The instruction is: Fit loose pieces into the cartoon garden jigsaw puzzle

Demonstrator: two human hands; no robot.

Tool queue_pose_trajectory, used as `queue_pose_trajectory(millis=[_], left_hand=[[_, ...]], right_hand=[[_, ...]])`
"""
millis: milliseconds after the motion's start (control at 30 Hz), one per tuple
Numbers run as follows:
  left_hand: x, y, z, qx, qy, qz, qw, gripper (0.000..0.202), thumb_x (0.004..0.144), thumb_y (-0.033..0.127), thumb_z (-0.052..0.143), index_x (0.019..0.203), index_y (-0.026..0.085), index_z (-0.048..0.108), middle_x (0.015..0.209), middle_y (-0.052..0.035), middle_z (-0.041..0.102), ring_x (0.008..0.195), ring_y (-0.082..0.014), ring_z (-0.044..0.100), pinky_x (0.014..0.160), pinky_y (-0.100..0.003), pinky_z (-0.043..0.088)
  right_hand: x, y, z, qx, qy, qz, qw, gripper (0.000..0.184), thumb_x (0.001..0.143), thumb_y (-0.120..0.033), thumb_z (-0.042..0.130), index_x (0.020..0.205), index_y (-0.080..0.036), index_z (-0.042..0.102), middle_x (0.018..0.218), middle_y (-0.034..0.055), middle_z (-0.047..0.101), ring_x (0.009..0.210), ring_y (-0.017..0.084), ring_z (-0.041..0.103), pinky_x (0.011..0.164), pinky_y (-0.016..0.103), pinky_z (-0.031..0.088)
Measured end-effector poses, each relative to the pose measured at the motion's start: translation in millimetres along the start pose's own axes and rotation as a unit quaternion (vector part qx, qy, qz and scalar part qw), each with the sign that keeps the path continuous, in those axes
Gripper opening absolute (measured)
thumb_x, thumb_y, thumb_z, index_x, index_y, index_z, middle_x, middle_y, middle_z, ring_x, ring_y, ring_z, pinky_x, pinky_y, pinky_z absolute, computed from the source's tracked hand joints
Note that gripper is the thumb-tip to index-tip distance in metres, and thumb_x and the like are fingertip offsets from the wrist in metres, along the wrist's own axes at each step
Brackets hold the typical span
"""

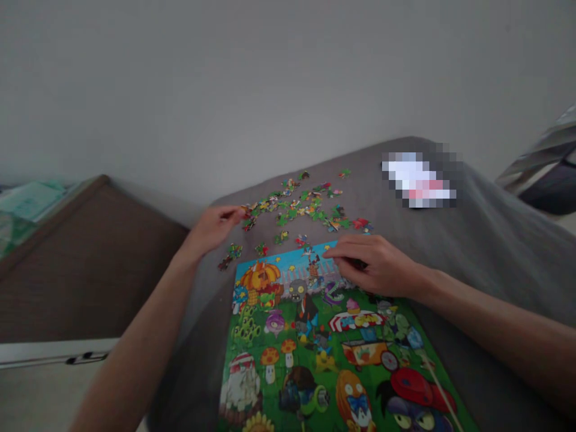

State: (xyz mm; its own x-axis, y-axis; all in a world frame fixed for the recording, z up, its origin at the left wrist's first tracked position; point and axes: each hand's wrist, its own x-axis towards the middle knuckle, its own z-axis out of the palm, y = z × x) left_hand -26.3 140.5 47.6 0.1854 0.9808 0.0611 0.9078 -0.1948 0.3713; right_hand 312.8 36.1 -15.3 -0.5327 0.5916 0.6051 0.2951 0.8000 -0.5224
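A colourful cartoon jigsaw puzzle [288, 336] lies on the grey cloth, its picture crowded with plants and zombies. Loose puzzle pieces [294, 211] are scattered beyond its top edge. At the left end of this pile, my left hand [216, 228] is closed, its fingertips pinching a small puzzle piece [245, 211]. My right hand [378, 264] rests over the puzzle's upper right part with curled fingers. Its index fingertip reaches the blue sky strip near the top edge. Whatever may be inside those curled fingers is hidden.
The grey cloth [369, 204] drapes over a surface against a pale wall. A blurred-out bright object [418, 180] lies at the back right. To the left stands a brown wooden panel [90, 258], with green and white items [31, 204] behind it.
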Motion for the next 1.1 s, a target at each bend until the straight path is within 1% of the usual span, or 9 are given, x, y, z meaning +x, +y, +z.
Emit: queue_pose_trajectory(millis=[67, 100, 233, 467, 700, 800, 900, 1033, 1100], left_hand=[[-36, 17, 3.1, -0.040, -0.112, 0.086, 0.989, 0.038, 0.094, 0.049, 0.050, 0.092, 0.022, 0.076, 0.097, -0.0030, 0.076, 0.089, -0.0204, 0.066, 0.077, -0.029, 0.049], [-51, 24, 5.2, -0.055, -0.164, 0.101, 0.980, 0.038, 0.095, 0.049, 0.049, 0.093, 0.022, 0.076, 0.094, -0.0027, 0.076, 0.085, -0.0186, 0.066, 0.074, -0.028, 0.049], [-86, 39, 13.9, -0.080, -0.257, 0.080, 0.960, 0.028, 0.093, 0.046, 0.057, 0.098, 0.027, 0.077, 0.094, 0.0000, 0.078, 0.080, -0.0159, 0.067, 0.069, -0.025, 0.046], [-90, 32, 25.0, -0.059, -0.247, 0.082, 0.964, 0.025, 0.094, 0.045, 0.060, 0.094, 0.027, 0.077, 0.091, -0.0003, 0.075, 0.076, -0.0155, 0.062, 0.069, -0.027, 0.043], [-87, 25, 37.0, -0.043, -0.158, 0.117, 0.980, 0.015, 0.081, 0.037, 0.080, 0.092, 0.028, 0.075, 0.101, -0.0007, 0.065, 0.098, -0.0210, 0.058, 0.088, -0.035, 0.042], [-86, 26, 38.7, -0.031, -0.186, 0.125, 0.974, 0.007, 0.083, 0.033, 0.077, 0.083, 0.027, 0.074, 0.093, -0.0002, 0.063, 0.093, -0.0205, 0.057, 0.083, -0.034, 0.041], [-88, 28, 37.4, -0.009, -0.214, 0.147, 0.966, 0.011, 0.091, 0.032, 0.069, 0.082, 0.026, 0.073, 0.088, -0.0002, 0.063, 0.090, -0.0199, 0.056, 0.079, -0.033, 0.039], [-88, 27, 29.0, -0.025, -0.227, 0.173, 0.958, 0.018, 0.095, 0.038, 0.063, 0.086, 0.026, 0.073, 0.093, -0.0011, 0.064, 0.094, -0.0193, 0.057, 0.084, -0.033, 0.041], [-80, 23, 21.9, -0.050, -0.205, 0.173, 0.962, 0.022, 0.095, 0.042, 0.062, 0.086, 0.026, 0.073, 0.095, -0.0012, 0.065, 0.095, -0.0184, 0.058, 0.085, -0.033, 0.043]], right_hand=[[0, -1, -1, -0.003, -0.005, 0.004, 1.000, 0.023, 0.093, -0.012, 0.049, 0.099, -0.013, 0.071, 0.074, 0.0033, 0.063, 0.065, 0.013, 0.057, 0.060, 0.027, 0.045], [0, -2, -2, -0.005, -0.008, 0.007, 1.000, 0.023, 0.093, -0.012, 0.049, 0.099, -0.013, 0.071, 0.073, 0.0031, 0.063, 0.064, 0.013, 0.057, 0.059, 0.026, 0.045], [-1, -3, -1, -0.011, -0.020, 0.012, 1.000, 0.024, 0.093, -0.012, 0.049, 0.103, -0.015, 0.071, 0.080, 0.0046, 0.070, 0.069, 0.013, 0.062, 0.062, 0.026, 0.048], [-2, -6, 0, -0.022, -0.040, 0.031, 0.998, 0.027, 0.093, -0.012, 0.050, 0.108, -0.020, 0.071, 0.084, 0.0040, 0.073, 0.071, 0.013, 0.066, 0.064, 0.025, 0.052], [0, -12, 2, -0.017, -0.034, 0.017, 0.999, 0.026, 0.094, -0.011, 0.050, 0.108, -0.019, 0.069, 0.079, 0.0038, 0.070, 0.065, 0.012, 0.063, 0.059, 0.025, 0.049], [-1, -14, 3, -0.008, -0.038, 0.011, 0.999, 0.026, 0.094, -0.010, 0.050, 0.110, -0.019, 0.068, 0.080, 0.0036, 0.070, 0.067, 0.013, 0.063, 0.061, 0.025, 0.049], [-1, -14, 4, -0.003, -0.045, 0.006, 0.999, 0.027, 0.094, -0.008, 0.049, 0.111, -0.018, 0.068, 0.082, 0.0043, 0.071, 0.069, 0.013, 0.063, 0.063, 0.025, 0.049], [0, -14, 6, 0.002, -0.036, -0.008, 0.999, 0.025, 0.094, -0.008, 0.049, 0.108, -0.014, 0.069, 0.080, 0.0050, 0.070, 0.069, 0.013, 0.062, 0.064, 0.025, 0.049], [1, -11, 8, 0.002, -0.024, -0.009, 1.000, 0.024, 0.094, -0.009, 0.049, 0.106, -0.013, 0.069, 0.077, 0.0043, 0.068, 0.068, 0.013, 0.060, 0.063, 0.026, 0.047]])
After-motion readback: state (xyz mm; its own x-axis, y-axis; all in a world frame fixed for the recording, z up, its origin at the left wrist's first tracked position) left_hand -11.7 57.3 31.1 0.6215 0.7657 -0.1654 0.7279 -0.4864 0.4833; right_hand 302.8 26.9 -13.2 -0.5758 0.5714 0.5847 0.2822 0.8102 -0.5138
